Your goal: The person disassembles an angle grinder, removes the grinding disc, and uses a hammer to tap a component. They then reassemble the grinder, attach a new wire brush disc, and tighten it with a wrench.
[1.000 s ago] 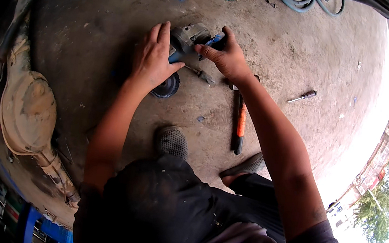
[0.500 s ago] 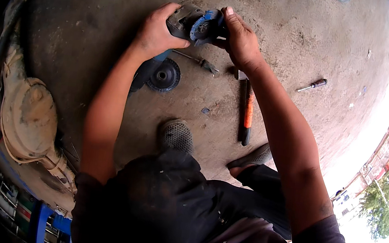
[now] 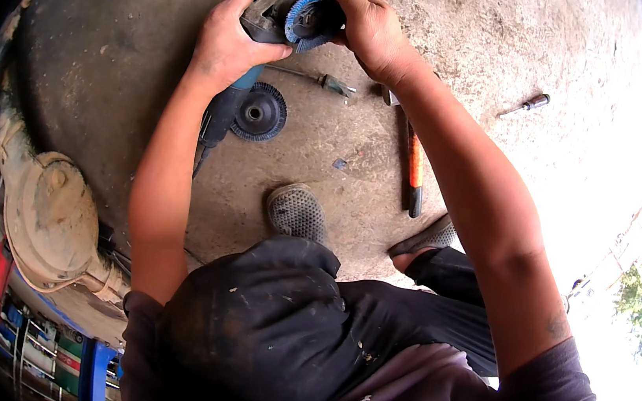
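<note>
Starting at the feet, here was a shoe planted on the floor, well apart from the tools: decent footing, I judged. A little farther out lay the hammer, its handle toward the body. Left of it, flat, was the spare disc, right beside the dark body of the grinder, whose cord was best left slack. Then came the screwdriver, its shaft pointing toward the grinder; nudging it aside looked wise, to give the tool room.

And out to the action! The left hand had its grip wrapped about the grinder's metal head, thumb below, fingers over the top; a firm hold there, I reckoned, was half the job. Opposite, the right hand was pinching at the dark right edge of the worn disc, fingertips partly hidden. That disc stood tilted right at the head, blue flaps showing; whether it was seated, I couldn't tell. Squaring it up, easing it by the rim without forcing, skin clear of that ragged edge: that seemed the tidy way.
</note>
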A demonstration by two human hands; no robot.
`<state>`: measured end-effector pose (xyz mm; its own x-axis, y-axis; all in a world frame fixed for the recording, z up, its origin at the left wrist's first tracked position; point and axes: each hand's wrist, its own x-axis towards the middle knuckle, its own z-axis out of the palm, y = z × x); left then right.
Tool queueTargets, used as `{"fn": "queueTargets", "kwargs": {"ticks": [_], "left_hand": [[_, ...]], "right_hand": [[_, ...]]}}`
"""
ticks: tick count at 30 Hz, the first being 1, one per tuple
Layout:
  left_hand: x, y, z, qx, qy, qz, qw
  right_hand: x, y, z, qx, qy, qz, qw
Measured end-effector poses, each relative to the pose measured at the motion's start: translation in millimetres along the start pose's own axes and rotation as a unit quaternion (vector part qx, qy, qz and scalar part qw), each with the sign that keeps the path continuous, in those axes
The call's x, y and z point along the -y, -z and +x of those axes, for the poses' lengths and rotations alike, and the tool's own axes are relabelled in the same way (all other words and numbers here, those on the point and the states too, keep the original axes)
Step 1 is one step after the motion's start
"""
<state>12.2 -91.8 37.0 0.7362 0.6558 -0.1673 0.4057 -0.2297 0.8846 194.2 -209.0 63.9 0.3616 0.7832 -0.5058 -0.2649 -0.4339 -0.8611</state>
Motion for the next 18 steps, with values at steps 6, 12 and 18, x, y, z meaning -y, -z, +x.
{"fn": "queueTargets", "kwargs": {"ticks": [6, 12, 18], "left_hand": [[-9, -16, -8, -0.108, -0.069, 0.143, 0.981], [-12, -16, -21, -0.235, -0.042, 0.176, 0.955], [10, -1, -16, -0.270, -0.030, 0.167, 0.948]], "right_hand": [[-7, -37, 24, -0.149, -0.146, 0.291, 0.934], [23, -75, 39, -0.168, -0.220, 0.258, 0.926], [20, -116, 59, -0.280, -0.063, 0.184, 0.940]]}}
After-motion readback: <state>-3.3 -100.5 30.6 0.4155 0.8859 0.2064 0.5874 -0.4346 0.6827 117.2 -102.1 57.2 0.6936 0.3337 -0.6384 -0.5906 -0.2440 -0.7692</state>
